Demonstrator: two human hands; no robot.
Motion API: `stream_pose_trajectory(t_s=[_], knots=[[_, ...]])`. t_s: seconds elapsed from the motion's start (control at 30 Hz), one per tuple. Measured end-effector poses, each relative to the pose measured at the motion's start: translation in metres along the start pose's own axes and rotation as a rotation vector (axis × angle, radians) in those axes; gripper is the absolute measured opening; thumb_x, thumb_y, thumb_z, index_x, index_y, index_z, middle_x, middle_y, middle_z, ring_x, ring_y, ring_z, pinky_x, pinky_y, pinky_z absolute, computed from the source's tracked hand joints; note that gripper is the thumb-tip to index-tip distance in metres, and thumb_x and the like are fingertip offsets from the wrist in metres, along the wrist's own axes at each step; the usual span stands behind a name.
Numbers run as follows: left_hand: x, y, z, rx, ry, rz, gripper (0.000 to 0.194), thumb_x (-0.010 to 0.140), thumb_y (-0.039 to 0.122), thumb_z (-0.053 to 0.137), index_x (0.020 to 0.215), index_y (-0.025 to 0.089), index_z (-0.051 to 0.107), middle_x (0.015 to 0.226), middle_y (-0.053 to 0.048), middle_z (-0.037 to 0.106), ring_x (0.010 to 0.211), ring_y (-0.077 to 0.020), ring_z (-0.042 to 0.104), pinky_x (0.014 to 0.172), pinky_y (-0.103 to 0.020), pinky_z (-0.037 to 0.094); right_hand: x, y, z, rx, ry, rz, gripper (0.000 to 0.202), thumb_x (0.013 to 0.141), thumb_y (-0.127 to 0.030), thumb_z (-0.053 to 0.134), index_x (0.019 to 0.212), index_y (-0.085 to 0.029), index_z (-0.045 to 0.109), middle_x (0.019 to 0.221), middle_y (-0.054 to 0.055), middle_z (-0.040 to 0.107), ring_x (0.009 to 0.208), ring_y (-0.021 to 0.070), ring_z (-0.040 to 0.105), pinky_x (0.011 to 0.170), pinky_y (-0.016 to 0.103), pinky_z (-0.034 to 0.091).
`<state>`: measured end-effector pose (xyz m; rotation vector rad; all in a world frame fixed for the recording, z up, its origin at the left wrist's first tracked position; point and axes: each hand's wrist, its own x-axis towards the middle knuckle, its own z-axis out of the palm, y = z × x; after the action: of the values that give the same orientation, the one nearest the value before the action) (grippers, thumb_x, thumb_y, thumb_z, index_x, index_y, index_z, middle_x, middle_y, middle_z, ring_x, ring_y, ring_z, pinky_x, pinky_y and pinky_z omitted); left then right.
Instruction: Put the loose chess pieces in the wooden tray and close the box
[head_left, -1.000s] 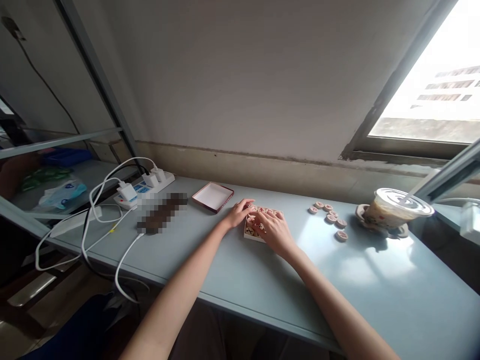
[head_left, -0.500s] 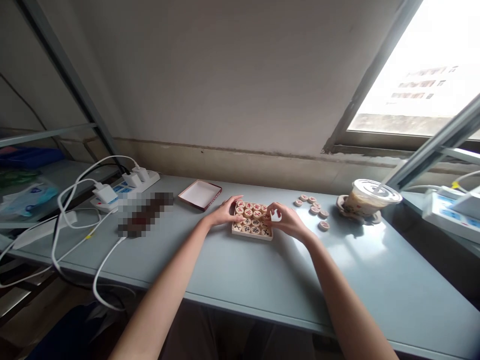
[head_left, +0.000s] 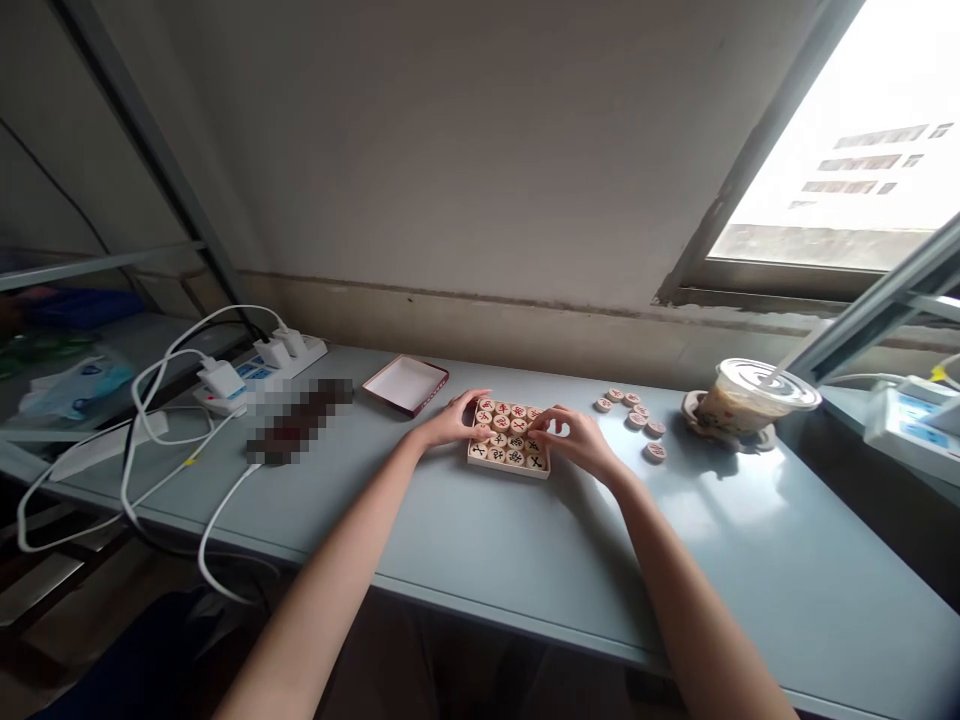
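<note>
Here's the left hand [head_left: 450, 422], thumb and fingers spread wide over the left end of a shallow, pale rectangular box [head_left: 509, 467], the thumb reaching in over the discs and the other fingers along the far-left corner; it isn't closed around anything, and looks to be there to brace that side. Across from it, the right hand [head_left: 574, 438] curls thumb and forefinger into a loop, tips almost together at the box's right end; whether a disc sits in that pinch, I can't tell, the fingers cover it. Between the two, the box lies flat on the smooth grey-blue table [head_left: 525, 560], packed with round, pale wooden discs [head_left: 500, 424] face up in rows, red characters at the back and black ones in front, apparently sorted by colour. Out to the right, a loose cluster of pale, round wooden pieces [head_left: 636, 420] rests on the tabletop, apart from the box but seemingly within easy reach. Over on the left lies a shallow, dark-red lid with a white inside [head_left: 409, 380], hollow side up, probably parked there to leave the box uncovered. Farther right, a clear plastic cup with a straw [head_left: 757, 402] sits in a brownish holder [head_left: 694, 410], well away from both hands.
</note>
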<state>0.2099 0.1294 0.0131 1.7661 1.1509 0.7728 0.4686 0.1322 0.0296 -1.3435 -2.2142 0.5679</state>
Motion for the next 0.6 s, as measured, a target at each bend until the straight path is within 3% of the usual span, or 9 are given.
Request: stream_pose_trajectory(t_s=[0.07, 0.13, 0.23, 0.33, 0.4, 0.47, 0.53, 0.6], knots=[[0.0, 0.0, 0.0, -0.016, 0.0, 0.002, 0.083, 0.065, 0.043, 0.075, 0.137, 0.03, 0.038, 0.146, -0.009, 0.034, 0.132, -0.029, 0.034, 0.107, -0.041, 0.033, 0.001, 0.009, -0.004, -0.032, 0.073, 0.038, 0.027, 0.085, -0.045, 0.05, 0.089, -0.024, 0.067, 0.098, 0.004, 0.064, 0.083, 0.0186, 0.056, 0.075, 0.031, 0.041], [0.0, -0.001, 0.0, -0.037, -0.007, 0.0, 0.082, 0.065, 0.044, 0.075, 0.136, 0.03, 0.038, 0.143, -0.009, 0.037, 0.131, -0.0284, 0.036, 0.105, -0.04, 0.035, 0.001, 0.023, -0.006, -0.213, 0.261, 0.143, 0.031, 0.087, -0.042, 0.045, 0.099, -0.023, 0.066, 0.11, 0.007, 0.061, 0.1, 0.0244, 0.053, 0.086, 0.04, 0.039], [0.005, -0.005, 0.003, -0.075, 0.042, 0.003, 0.066, 0.074, 0.047, 0.065, 0.132, 0.027, 0.041, 0.137, -0.011, 0.043, 0.126, -0.0248, 0.042, 0.1, -0.036, 0.04, 0.001, 0.048, -0.005, -0.519, 0.461, 0.322, 0.04, 0.087, -0.036, 0.042, 0.122, -0.021, 0.056, 0.137, 0.011, 0.043, 0.127, 0.0299, 0.033, 0.099, 0.053, 0.028], [0.01, -0.008, 0.003, 0.015, 0.297, 0.018, 0.042, 0.081, 0.046, 0.056, 0.114, 0.021, 0.049, 0.124, -0.011, 0.051, 0.108, -0.02, 0.053, 0.089, -0.032, 0.044, 0.001, 0.065, -0.002, -0.61, 0.371, 0.481, 0.054, 0.091, -0.039, 0.034, 0.138, -0.015, 0.04, 0.15, 0.014, 0.022, 0.137, 0.029, 0.017, 0.104, 0.059, 0.018], [0.01, -0.007, -0.001, 0.154, 0.425, 0.048, 0.031, 0.079, 0.045, 0.056, 0.095, 0.019, 0.053, 0.104, -0.007, 0.059, 0.089, -0.0163, 0.056, 0.08, -0.029, 0.044, 0.001, 0.07, 0.0, -0.608, 0.272, 0.571, 0.055, 0.093, -0.041, 0.028, 0.139, -0.013, 0.041, 0.15, 0.014, 0.021, 0.138, 0.029, 0.017, 0.105, 0.061, 0.015], [0.007, -0.004, -0.009, 0.268, 0.383, 0.052, 0.031, 0.077, 0.048, 0.056, 0.074, 0.018, 0.053, 0.074, -0.001, 0.058, 0.068, -0.013, 0.052, 0.068, -0.026, 0.042, 0.002, 0.071, 0.001, -0.611, 0.223, 0.603, 0.051, 0.093, -0.038, 0.028, 0.134, -0.014, 0.047, 0.15, 0.014, 0.023, 0.137, 0.0292, 0.02, 0.106, 0.058, 0.016], [0.0, 0.002, -0.016, 0.305, 0.236, 0.006, 0.041, 0.075, 0.054, 0.055, 0.057, 0.018, 0.049, 0.052, 0.003, 0.049, 0.054, -0.0108, 0.044, 0.058, -0.024, 0.036, 0.001, 0.069, 0.002, -0.625, 0.218, 0.568, 0.047, 0.093, -0.031, 0.03, 0.131, -0.012, 0.05, 0.147, 0.016, 0.028, 0.135, 0.0289, 0.026, 0.107, 0.05, 0.021], [-0.007, 0.008, -0.02, 0.291, 0.077, -0.078, 0.048, 0.072, 0.058, 0.057, 0.049, 0.017, 0.048, 0.043, 0.003, 0.045, 0.046, -0.0094, 0.039, 0.051, -0.024, 0.032, 0.0, 0.066, 0.002, -0.611, 0.206, 0.511, 0.046, 0.091, -0.021, 0.029, 0.13, -0.009, 0.051, 0.141, 0.017, 0.037, 0.13, 0.0275, 0.034, 0.104, 0.041, 0.029]])
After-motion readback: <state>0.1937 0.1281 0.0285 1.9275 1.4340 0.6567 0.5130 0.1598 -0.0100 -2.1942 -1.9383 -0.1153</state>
